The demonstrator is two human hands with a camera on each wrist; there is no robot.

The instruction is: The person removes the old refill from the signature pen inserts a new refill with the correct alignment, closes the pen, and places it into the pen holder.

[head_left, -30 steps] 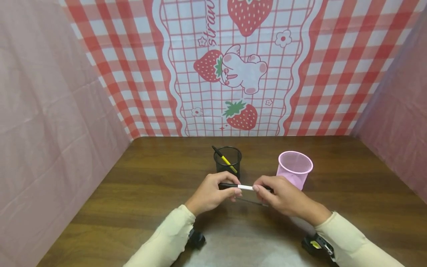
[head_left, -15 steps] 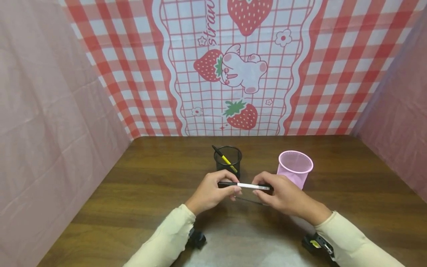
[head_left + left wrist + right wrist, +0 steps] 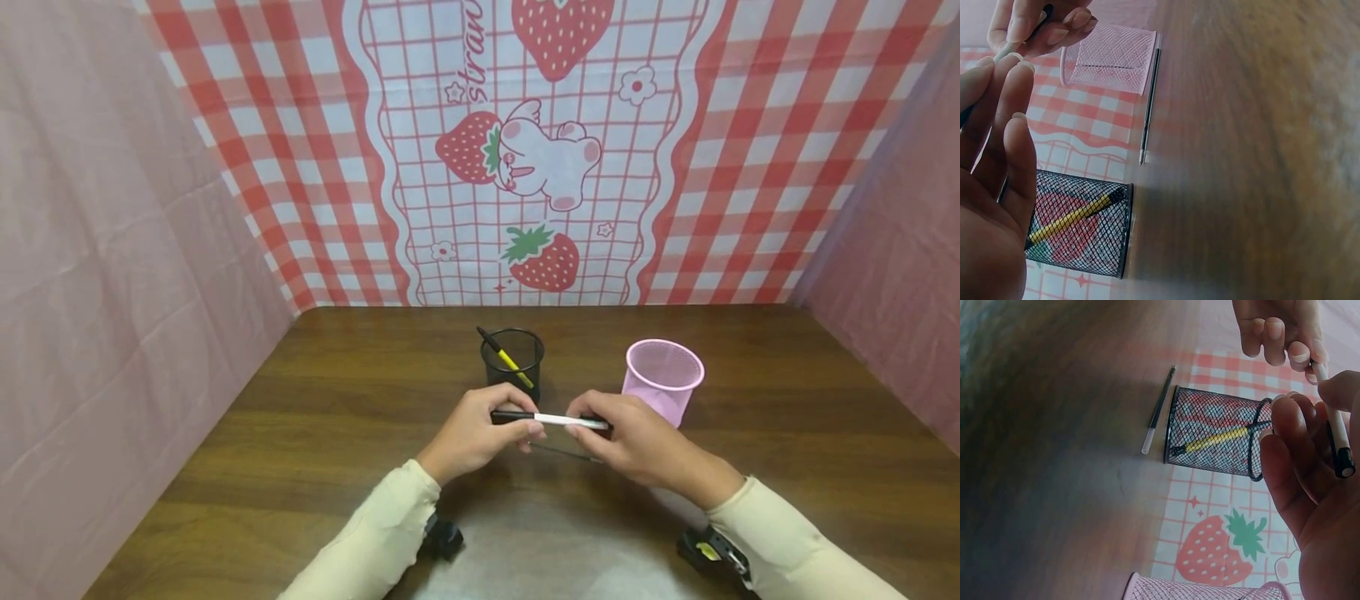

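Observation:
Both hands hold a pen (image 3: 551, 419) with a white and black barrel, level above the table. The left hand (image 3: 474, 433) pinches its black end between thumb and fingers. The right hand (image 3: 637, 437) pinches the white part near the other end; a black end piece (image 3: 1343, 464) shows in the right wrist view. A thin dark ink refill (image 3: 1150, 103) with a clear end lies on the table beneath the hands. Behind the left hand stands a black mesh pen cup (image 3: 542, 354) with a yellow and black pen (image 3: 507, 360) leaning inside.
A pink mesh pen cup (image 3: 693, 387) stands behind the right hand. The brown wooden table (image 3: 337, 400) is bounded by a strawberry-print checked cloth (image 3: 300, 208) at the back and plain pink cloths (image 3: 112, 250) at the sides.
The right fingers have opened slightly and shifted along the pen, so more of its white barrel shows than a second ago. The left hand stays almost still.

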